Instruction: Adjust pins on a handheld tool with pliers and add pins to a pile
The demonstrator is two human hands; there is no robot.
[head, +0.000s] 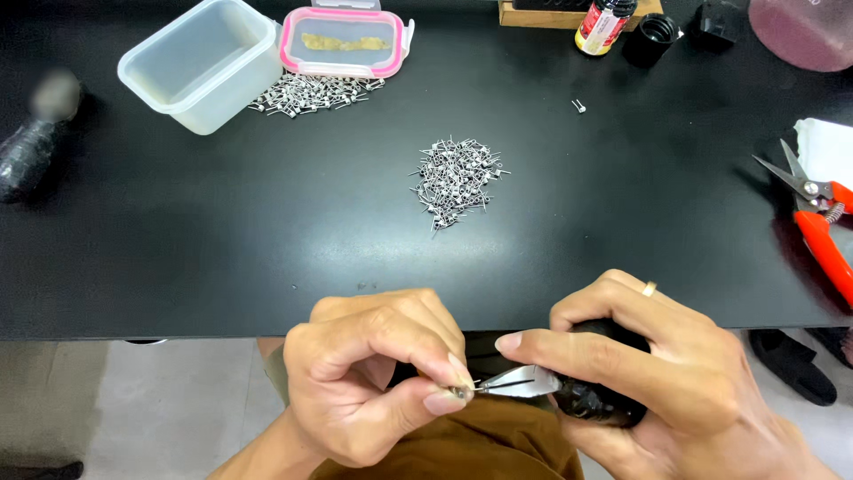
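Note:
My left hand [378, 373] pinches a tiny metal wire coil [461, 390] between thumb and forefinger, just below the table's front edge. My right hand [657, 369], with a ring on one finger, grips a black-handled pair of pliers [542, 384] whose silver jaws touch the coil. A pile of similar small metal coils [456, 180] lies at the middle of the black table [267, 249]. A second heap of coils [313, 92] sits farther back, beside the containers.
An open clear plastic box [202, 60] and a pink-rimmed lidded box [345, 41] stand at the back left. Orange-handled snips [822, 222] lie at the right edge near a white cloth [831, 147]. A small bottle [604, 25], black cap [649, 37] and one stray coil [578, 106] are at the back right.

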